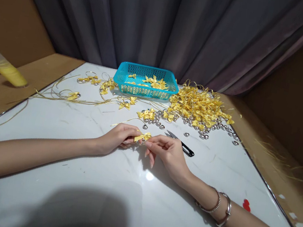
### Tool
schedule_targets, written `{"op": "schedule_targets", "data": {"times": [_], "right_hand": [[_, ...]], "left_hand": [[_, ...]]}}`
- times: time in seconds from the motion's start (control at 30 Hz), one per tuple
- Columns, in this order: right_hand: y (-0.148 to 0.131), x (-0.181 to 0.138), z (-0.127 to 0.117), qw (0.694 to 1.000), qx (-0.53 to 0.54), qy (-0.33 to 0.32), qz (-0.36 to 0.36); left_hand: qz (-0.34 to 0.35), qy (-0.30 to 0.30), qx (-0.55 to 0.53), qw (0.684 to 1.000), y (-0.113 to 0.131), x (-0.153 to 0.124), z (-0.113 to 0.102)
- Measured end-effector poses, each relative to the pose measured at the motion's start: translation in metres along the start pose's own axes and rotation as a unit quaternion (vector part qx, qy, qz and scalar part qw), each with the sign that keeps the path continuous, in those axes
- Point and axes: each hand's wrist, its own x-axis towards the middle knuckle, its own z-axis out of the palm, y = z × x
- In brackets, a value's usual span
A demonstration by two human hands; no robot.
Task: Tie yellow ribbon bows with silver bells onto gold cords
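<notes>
Between my two hands, over the middle of the white tabletop, is a small yellow ribbon bow [142,137]. My left hand [120,138] pinches it from the left, and a thin gold cord [127,120] loops out above these fingers. The thumb and forefinger of my right hand [164,150] are pressed together at the bow's right side; whether they grip the ribbon or the cord is too small to tell. Just behind my right hand lies a pair of black-handled thread snips [187,149], partly covered by the hand.
A turquoise basket [144,93] holding yellow bows stands at the back. To its right is a heap of corded bows [198,105], with silver beads [204,136] scattered in front. Gold cords [84,101] lie at left, near a yellow-filled tube [6,69]. A red piece [246,205] lies right.
</notes>
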Motion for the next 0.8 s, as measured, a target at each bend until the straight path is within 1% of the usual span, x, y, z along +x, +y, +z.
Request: {"op": "schedule_targets", "data": {"times": [0.43,0.6,0.8], "right_hand": [[0.003,0.000,0.003,0.999,-0.022,0.034,-0.001],[0.012,0.000,0.006,0.999,-0.026,0.042,-0.020],[0.015,-0.002,0.011,0.995,-0.050,0.057,-0.071]], "left_hand": [[0.052,0.029,0.069,0.996,-0.002,-0.001,0.000],[0.041,0.035,0.033,0.998,-0.001,-0.001,0.004],[0.015,0.027,-0.027,0.999,0.001,-0.002,0.007]]}}
